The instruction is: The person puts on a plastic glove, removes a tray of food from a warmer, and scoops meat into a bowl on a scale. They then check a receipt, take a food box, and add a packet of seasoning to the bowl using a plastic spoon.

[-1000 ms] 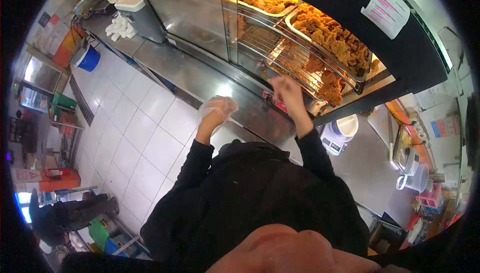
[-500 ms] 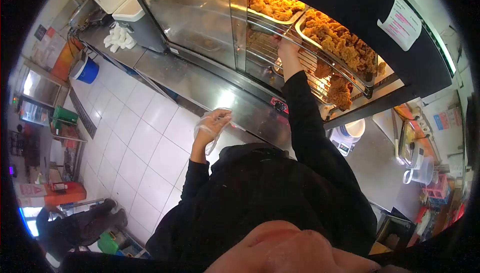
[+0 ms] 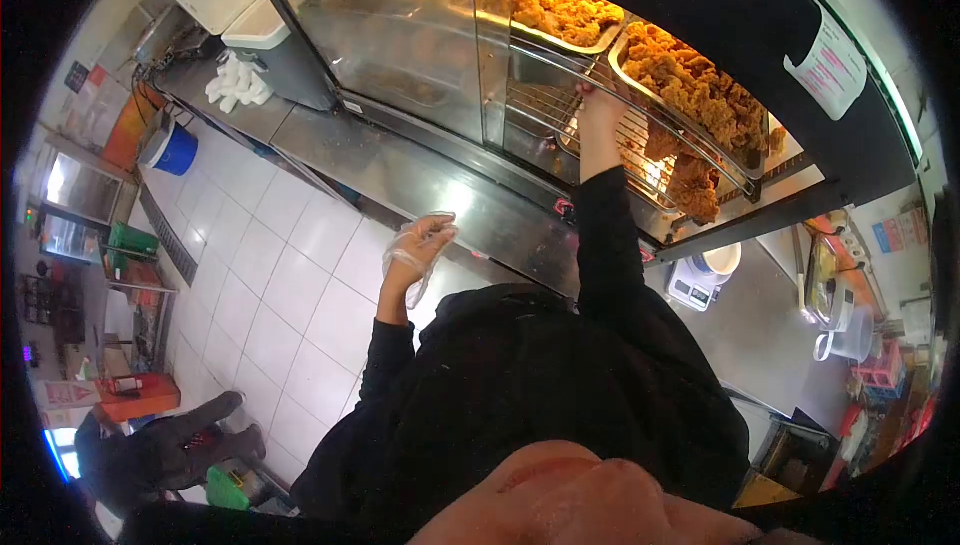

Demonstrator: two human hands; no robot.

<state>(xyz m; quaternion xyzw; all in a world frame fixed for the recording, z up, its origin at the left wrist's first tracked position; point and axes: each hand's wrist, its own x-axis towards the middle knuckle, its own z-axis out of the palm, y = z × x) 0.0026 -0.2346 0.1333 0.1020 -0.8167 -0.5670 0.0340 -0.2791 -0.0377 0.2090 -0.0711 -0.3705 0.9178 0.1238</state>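
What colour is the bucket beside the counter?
The bucket is blue, seen best in the head view.

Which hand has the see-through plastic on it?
The left hand, raised by the steel counter; the right hand looks bare, up at the wire rack.

Chicken tray (image 3: 700, 95) above wire rack (image 3: 545, 105)

Two steel trays (image 3: 682, 123) of fried chicken (image 3: 700, 95) sit on the cabinet's wire rack (image 3: 545, 110).
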